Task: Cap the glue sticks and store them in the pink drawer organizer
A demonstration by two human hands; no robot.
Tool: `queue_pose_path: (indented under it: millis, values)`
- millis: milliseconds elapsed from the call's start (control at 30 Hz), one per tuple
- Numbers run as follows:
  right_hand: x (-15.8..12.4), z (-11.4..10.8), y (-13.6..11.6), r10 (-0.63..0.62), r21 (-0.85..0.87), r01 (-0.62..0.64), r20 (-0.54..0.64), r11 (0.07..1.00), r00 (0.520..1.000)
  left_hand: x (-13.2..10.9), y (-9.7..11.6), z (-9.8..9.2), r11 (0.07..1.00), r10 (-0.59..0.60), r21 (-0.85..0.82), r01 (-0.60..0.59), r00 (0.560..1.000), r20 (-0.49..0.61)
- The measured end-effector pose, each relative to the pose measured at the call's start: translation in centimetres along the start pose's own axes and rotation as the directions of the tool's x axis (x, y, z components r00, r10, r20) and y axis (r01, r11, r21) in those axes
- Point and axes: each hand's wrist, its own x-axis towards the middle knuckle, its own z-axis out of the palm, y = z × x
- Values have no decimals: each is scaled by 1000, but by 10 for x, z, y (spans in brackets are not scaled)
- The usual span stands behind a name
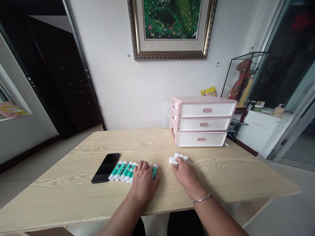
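Note:
A row of green and white glue sticks (120,169) lies side by side on the table. My left hand (144,177) is over the row's right end, its fingers curled and hiding part of it. Between those fingers and the thumb, another glue stick (155,171) shows at a tilt. To the right, several small white caps (171,160) are grouped together. My right hand (185,173) reaches into this group with thumb and forefinger closed at a cap; the other fingers are bent and partly hidden.
A black phone (105,167) lies left of the glue sticks. At the back right of the wooden table (73,190) stands a pink and white three-drawer box (204,124), with a yellow packet (209,91) behind it. A framed picture (172,54) hangs on the wall.

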Motion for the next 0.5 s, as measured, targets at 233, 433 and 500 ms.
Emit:
queue_pose_path:
  millis: [233,433,500]
  values:
    - [2,5,3,19,-20,-19,16,1000,1000,2,0,9,1000,18,4,-18,1000,-11]
    - [2,9,8,-35,-17,35,-23,999,999,-1,-5,15,998,32,-51,-36,997,-64]
    - [2,8,7,-53,0,53,-25,999,998,-3,-8,17,994,49,-90,-60,992,-120]
